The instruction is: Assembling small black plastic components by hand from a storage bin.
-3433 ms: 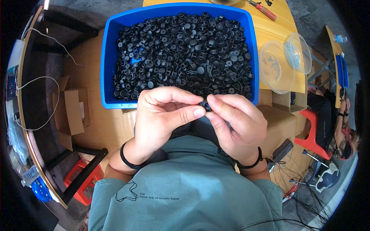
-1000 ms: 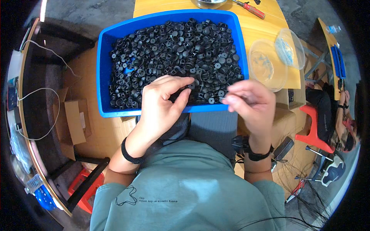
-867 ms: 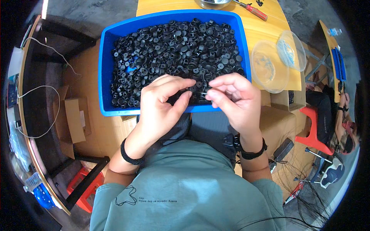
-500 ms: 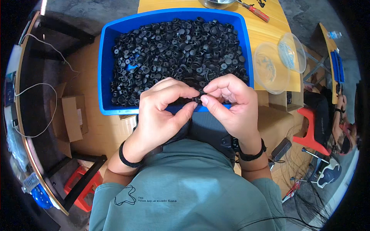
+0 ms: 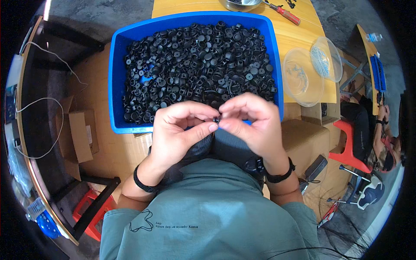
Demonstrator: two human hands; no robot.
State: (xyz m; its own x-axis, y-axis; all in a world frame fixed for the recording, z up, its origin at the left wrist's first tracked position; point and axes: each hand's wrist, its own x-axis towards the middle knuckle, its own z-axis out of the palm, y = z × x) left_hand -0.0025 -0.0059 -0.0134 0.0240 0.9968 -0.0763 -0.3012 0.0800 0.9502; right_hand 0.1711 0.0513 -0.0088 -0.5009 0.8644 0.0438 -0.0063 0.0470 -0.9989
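Between the fingertips of both hands is a small black plastic part (image 5: 216, 119), mostly covered by the fingers. My left hand (image 5: 181, 128) pinches it from the left with thumb and forefinger. From the right, my right hand (image 5: 252, 121) grips it the same way, thumb and forefinger closed on it. Both hands are held over the near rim of a blue bin (image 5: 113, 86), above my lap. Inside the bin lies a heap of many small round black plastic parts (image 5: 195, 65), some cap-like, some ring-like.
On the wooden table (image 5: 299, 39) behind are a red-handled screwdriver (image 5: 288, 16), a metal bowl (image 5: 242, 4) and two clear round tubs (image 5: 299, 89) with small pale pieces. An open carton (image 5: 82, 134) stands left, red stools (image 5: 345, 143) either side. Another person (image 5: 385, 147) sits far right.
Both hands have come slightly down toward me and a little left, with the small black part still between the fingertips. The right hand's fingers have closed in nearer the left's.
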